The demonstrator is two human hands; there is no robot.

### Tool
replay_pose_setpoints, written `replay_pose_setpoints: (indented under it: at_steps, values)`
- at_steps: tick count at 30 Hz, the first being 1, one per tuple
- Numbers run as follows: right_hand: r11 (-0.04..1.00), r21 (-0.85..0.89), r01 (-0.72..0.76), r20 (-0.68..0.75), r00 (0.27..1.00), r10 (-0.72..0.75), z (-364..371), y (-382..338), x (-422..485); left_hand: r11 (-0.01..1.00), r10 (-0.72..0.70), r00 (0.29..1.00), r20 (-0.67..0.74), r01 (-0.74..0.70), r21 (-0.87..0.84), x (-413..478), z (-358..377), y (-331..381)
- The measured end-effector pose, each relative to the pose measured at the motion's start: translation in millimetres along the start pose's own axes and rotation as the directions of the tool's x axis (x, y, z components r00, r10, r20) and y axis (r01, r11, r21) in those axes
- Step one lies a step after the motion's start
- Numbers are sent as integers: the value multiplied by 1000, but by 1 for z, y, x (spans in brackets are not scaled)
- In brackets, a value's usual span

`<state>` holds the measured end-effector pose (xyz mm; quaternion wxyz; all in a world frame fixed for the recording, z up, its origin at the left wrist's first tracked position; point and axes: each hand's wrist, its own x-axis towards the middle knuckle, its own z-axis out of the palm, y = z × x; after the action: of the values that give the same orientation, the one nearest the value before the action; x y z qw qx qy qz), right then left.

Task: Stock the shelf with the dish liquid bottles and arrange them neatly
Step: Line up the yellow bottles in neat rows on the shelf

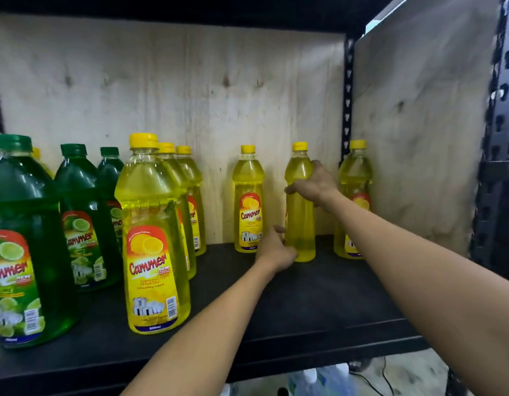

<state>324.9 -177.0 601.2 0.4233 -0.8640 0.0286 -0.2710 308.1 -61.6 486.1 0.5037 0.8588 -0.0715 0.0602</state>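
A slim yellow dish liquid bottle (300, 221) stands upright on the dark shelf board (319, 292) near the back, its label turned away. My right hand (313, 184) grips its shoulder from the right. My left hand (276, 250) holds its base from the left. Two matching slim yellow bottles flank it at the back: one on the left (248, 201), one on the right (354, 201), partly behind my right forearm. Further left, a row of three large yellow bottles (153, 238) runs front to back, and beside them stand large green bottles (21, 244).
A plywood back panel (190, 95) and plywood right side panel (419, 124) close the shelf. Black perforated uprights (347, 90) stand at the back right corner and the right edge. Below the shelf's front edge, pale bottles (322, 378) and a cable show on the floor.
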Motion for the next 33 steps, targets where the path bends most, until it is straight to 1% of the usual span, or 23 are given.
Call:
replay_pose_setpoints:
  at_steps: [2, 4, 5, 7, 8, 9, 10, 11, 12, 14, 16, 17, 21, 23, 28, 33]
  values:
    - [999, 46, 14, 83, 996, -18, -11, -2, -6, 999, 25, 999, 29, -24, -42, -7, -6, 0]
    - [988, 154, -7, 235, 971, -30, -23, -3, -14, 996, 32, 997, 75, -26, -81, -18, -15, 3]
    - [973, 230, -27, 337, 940, -54, -29, -3, -18, 995, 26, 994, 108, -15, -100, -24, -20, 5]
    - [916, 390, -97, 540, 830, -142, -40, -3, -26, 995, 22, 986, 165, -6, -96, -35, -29, 6]
    - [886, 446, -125, 610, 767, -199, -43, -3, -30, 997, 24, 988, 155, -13, -75, -39, -30, 5]
    - [860, 487, -150, 651, 719, -243, -45, -4, -33, 998, 26, 992, 125, -19, -58, -43, -32, 5]
    - [840, 515, -169, 671, 690, -272, -45, -7, -37, 999, 20, 997, 76, -17, -39, -48, -32, 4]
    - [824, 536, -183, 670, 685, -284, -42, -10, -40, 1000, 10, 1000, 10, -10, -21, -53, -31, 2]
    - [812, 555, -179, 648, 705, -288, -38, -14, -44, 1000, -5, 997, -71, 6, 11, -59, -31, 1]
    - [821, 559, -121, 561, 784, -266, -29, -23, -52, 996, -25, 979, -202, 41, 77, -66, -30, -3]
    - [843, 535, -59, 472, 848, -240, -20, -31, -60, 992, -38, 967, -252, 66, 105, -68, -32, -6]
    - [851, 525, -25, 438, 865, -245, -17, -32, -61, 992, -42, 963, -265, 72, 106, -68, -31, -5]
    - [863, 501, 61, 378, 882, -282, -4, -24, -57, 990, -66, 960, -273, 98, 105, -62, -31, -3]
    - [863, 500, 74, 367, 884, -289, 2, -21, -52, 990, -78, 958, -277, 107, 92, -58, -31, -3]
    - [844, 533, 51, 400, 865, -304, 12, -17, -38, 988, -91, 942, -322, 125, 88, -46, -28, -5]
    - [835, 550, 30, 424, 851, -309, 13, -14, -34, 986, -93, 937, -337, 133, 97, -45, -26, -6]
